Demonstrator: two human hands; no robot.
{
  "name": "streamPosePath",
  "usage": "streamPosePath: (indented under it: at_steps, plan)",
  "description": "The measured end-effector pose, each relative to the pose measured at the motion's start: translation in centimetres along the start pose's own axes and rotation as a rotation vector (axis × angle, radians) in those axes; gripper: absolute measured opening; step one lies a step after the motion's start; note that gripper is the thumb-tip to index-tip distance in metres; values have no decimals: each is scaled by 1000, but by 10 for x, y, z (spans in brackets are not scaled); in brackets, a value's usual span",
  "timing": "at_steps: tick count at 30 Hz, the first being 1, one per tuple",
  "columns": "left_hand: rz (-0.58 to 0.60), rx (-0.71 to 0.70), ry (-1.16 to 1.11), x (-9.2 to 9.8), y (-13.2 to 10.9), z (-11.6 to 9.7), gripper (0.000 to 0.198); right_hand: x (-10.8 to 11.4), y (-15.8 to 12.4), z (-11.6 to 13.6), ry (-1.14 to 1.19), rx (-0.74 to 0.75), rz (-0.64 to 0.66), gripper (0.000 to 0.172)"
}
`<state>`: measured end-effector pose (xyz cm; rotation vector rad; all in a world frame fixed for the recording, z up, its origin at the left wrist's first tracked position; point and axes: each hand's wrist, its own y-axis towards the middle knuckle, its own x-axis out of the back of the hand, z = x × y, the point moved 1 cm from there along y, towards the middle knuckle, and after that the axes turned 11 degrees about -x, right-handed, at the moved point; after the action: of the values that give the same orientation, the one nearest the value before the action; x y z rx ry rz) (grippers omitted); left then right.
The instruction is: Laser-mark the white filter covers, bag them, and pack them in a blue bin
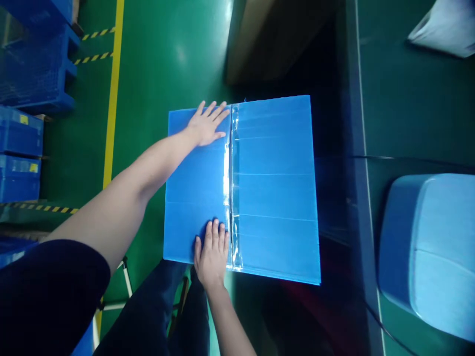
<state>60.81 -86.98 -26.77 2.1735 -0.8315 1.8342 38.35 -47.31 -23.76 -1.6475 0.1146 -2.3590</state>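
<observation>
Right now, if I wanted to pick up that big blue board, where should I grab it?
Probably by its two long outer edges, one hand from each side. The blue board lies flat and wide, and both the left hand and right hand only press palms down on it. The shiny tape seam down the middle looks like a fold, so a one-sided grip may let it bend.

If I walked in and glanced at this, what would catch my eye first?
Probably the bright blue corrugated plastic sheet in the middle, with a shiny strip of clear tape running down its seam. The left hand lies flat near its far edge, the right hand flat near its close edge, both beside the tape.
</observation>
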Motion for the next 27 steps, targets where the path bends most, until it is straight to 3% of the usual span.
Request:
streamPosePath:
  at_steps: [2,4,8,13,16,20,25,27]
  plan:
    - [-2,-79,-6,-4,-6,-15,86,0,-6,-5,-12,-23,-48,72]
    - [2,-180,-20,-15,-26,-47,84,0,-17,-9,-33,-93,-94,78]
    - [23,-270,-55,-44,-83,-119,89,4,-45,-13,-14,-205,-91,83]
    - [111,-395,-79,-62,-150,-192,90,5,-98,-22,61,-167,-47,74]
    - [161,-395,-103,-64,-185,-239,92,-4,-155,-39,164,-180,-4,68]
    - [203,-416,-176,-74,-240,-318,91,-29,-253,-77,228,-280,132,60]
    - [493,-679,-338,-122,-325,-429,47,-50,-363,-132,209,-603,566,58]
    - [548,-586,-394,-145,-348,-460,42,-52,-396,-151,218,-703,677,57]
